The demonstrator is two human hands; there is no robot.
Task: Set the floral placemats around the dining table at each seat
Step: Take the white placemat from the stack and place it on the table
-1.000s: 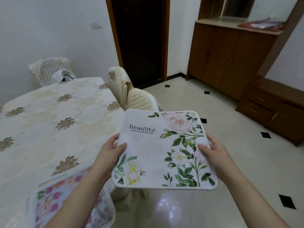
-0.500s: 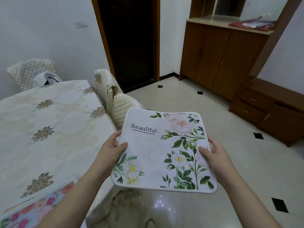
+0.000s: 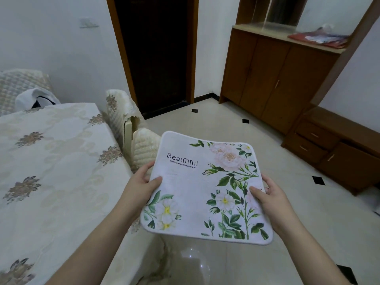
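I hold a white floral placemat (image 3: 197, 188), printed with "Beautiful" and green-leaved white and pink flowers, flat in front of me over the floor beside the table. My left hand (image 3: 139, 184) grips its left edge with the thumb on top. My right hand (image 3: 269, 200) grips its right edge the same way. The dining table (image 3: 53, 171), covered in a cream cloth with brown flower motifs, lies to my left. Two cream quilted chairs (image 3: 141, 147) stand tucked against its right side, just beyond the placemat.
Another quilted chair (image 3: 18, 83) with a white bag (image 3: 35, 99) stands at the table's far end. A dark doorway (image 3: 156, 54) is straight ahead. A brown wooden cabinet (image 3: 273, 79) and a low drawer unit (image 3: 337, 145) line the right wall. Glossy tiled floor lies between.
The view has shifted right along the table's side. The pink floral placemat lying on the table's near corner has dropped out of view. Both hands keep the same grip on the placemat.
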